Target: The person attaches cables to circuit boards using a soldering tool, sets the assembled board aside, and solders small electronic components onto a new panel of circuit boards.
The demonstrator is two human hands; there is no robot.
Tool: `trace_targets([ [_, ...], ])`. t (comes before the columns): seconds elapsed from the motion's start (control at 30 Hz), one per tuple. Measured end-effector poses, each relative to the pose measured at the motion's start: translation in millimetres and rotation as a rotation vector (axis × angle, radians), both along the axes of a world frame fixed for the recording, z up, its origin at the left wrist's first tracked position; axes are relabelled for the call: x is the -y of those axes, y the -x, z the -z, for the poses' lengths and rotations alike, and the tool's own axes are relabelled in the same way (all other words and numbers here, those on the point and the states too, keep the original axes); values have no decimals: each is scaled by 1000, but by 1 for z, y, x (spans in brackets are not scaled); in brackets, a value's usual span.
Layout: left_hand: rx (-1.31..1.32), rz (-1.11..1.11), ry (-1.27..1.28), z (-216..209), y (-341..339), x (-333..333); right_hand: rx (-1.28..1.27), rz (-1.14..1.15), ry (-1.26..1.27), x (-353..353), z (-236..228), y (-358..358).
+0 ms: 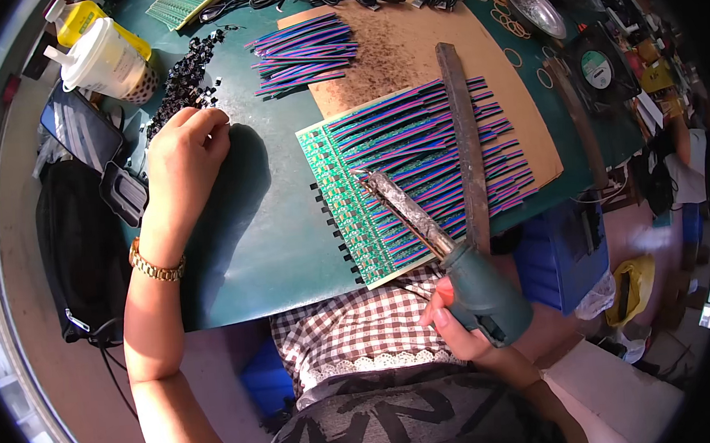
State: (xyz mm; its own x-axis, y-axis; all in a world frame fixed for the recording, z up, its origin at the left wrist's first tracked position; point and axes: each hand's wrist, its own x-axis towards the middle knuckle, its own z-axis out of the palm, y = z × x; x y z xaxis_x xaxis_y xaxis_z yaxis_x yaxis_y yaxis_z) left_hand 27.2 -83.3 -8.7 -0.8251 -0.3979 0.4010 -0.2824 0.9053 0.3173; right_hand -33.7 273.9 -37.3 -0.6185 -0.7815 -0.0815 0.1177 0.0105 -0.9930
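My right hand [462, 333] grips the dark green handle of a soldering iron [492, 298]. Its metal barrel slants up and left, and the tip is over or on a green circuit board panel [346, 210]; contact is hard to tell. Small black parts [327, 209] stick out along the panel's left edge. Across the panel lie rows of blue, pink and black wires [416, 147], with a flat metal bar [464, 131] on top. My left hand [188, 155] is closed beside a heap of small black parts [188, 73]; whatever its fingers hold is hidden.
A brown board [408, 41] lies under the panel, with a bundle of loose wires [306, 52] behind. At the far left stand a lidded drink cup [105, 66], a yellow bottle [81, 18] and a phone [81, 125]. A metal dish [533, 7] and rubber bands are far right.
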Motion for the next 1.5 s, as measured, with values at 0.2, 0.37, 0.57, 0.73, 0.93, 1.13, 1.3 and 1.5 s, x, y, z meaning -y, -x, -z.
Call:
trace_targets([
  [0.2,-231,265,-652,6,5,-37,-266,-136,12,-2,8,8],
  [0.37,-96,446,-319,8,4,-47,-324,-158,-15,0,5,11],
  [0.57,-38,487,7,6,4,-44,-452,-171,-46,10,1,13],
  [0.73,-47,488,55,5,4,-46,-483,-130,-6,17,5,11],
  [0.93,-62,502,62,4,4,-49,-496,79,-17,25,5,9],
  [1.13,-79,504,116,5,4,-52,-445,-1,-59,24,1,11],
  [1.3,-85,499,124,5,4,-53,-437,-52,-79,22,3,12],
  [1.5,-86,469,140,4,4,-56,-419,-80,-52,19,5,10],
])
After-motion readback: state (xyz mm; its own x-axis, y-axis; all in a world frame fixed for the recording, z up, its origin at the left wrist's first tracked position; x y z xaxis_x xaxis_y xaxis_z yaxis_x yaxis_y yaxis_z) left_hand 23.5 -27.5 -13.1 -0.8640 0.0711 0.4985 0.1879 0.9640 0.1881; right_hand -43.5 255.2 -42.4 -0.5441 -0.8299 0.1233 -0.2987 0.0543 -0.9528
